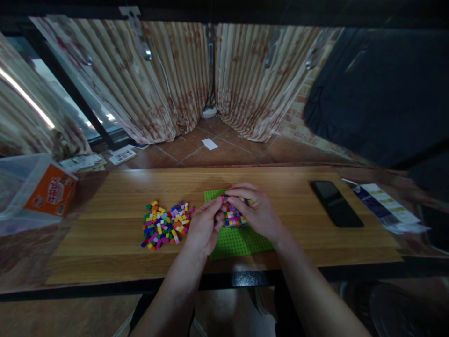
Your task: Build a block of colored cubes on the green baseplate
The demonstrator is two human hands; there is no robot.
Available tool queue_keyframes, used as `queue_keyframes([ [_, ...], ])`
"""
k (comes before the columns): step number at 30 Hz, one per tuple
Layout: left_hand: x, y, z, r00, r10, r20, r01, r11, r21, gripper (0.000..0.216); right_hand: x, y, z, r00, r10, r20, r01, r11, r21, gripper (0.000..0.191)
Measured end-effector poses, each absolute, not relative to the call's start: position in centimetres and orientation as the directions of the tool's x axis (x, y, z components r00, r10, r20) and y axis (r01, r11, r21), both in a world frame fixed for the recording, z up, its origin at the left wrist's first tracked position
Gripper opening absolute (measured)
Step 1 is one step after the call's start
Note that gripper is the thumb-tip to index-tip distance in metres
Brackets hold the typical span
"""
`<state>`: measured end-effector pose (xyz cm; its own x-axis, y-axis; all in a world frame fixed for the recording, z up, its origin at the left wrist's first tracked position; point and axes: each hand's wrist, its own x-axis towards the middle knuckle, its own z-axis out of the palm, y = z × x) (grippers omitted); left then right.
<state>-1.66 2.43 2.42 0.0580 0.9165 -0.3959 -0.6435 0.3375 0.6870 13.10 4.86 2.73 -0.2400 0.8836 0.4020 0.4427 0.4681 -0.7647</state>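
Note:
A block of many small coloured toy building bricks (234, 218) stands on a green studded baseplate (238, 245) in the middle of the table. My left hand (203, 227) is at its left edge, thumb and forefinger pinched on a small pink brick (223, 198). My right hand (258, 210) reaches over the block from the right. Its fingers curl round the far side and its thumb lies over the top, the fingertips meeting those of the left hand. The right hand covers the block's far right part. A loose pile of mixed coloured bricks (164, 224) lies left of the baseplate.
On the right of the wooden table (115, 262) lies a black phone (336, 203), with papers (389, 206) beyond it. A clear plastic tub (17, 187) with an orange label stands off the left end. Curtains (175, 84) hang behind.

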Motion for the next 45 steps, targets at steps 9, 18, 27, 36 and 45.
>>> queue_keyframes([
  [9,-1.6,2.2,2.7,0.103,0.924,-0.368,-0.608,0.351,0.712,0.025,13.1,5.2,2.5,-0.227,0.887,0.401,0.424,0.461,-0.780,0.015],
  [18,-2.0,2.8,2.7,-0.026,0.877,-0.479,-0.677,0.337,0.654,0.021,16.9,6.9,0.6,-0.053,0.934,0.353,0.569,0.319,-0.758,0.017],
  [27,-1.9,2.8,3.5,-0.057,0.854,-0.518,-0.701,0.335,0.629,0.017,16.0,7.1,0.1,-0.102,0.937,0.335,0.640,0.319,-0.699,0.017],
  [36,-1.8,2.6,3.0,-0.060,0.868,-0.493,-0.678,0.327,0.659,0.018,16.1,7.2,0.0,-0.111,0.933,0.343,0.620,0.335,-0.710,0.017],
  [45,-1.6,2.5,2.7,-0.048,0.877,-0.478,-0.670,0.327,0.667,0.017,16.2,7.2,0.2,-0.128,0.949,0.290,0.605,0.306,-0.735,0.017],
])
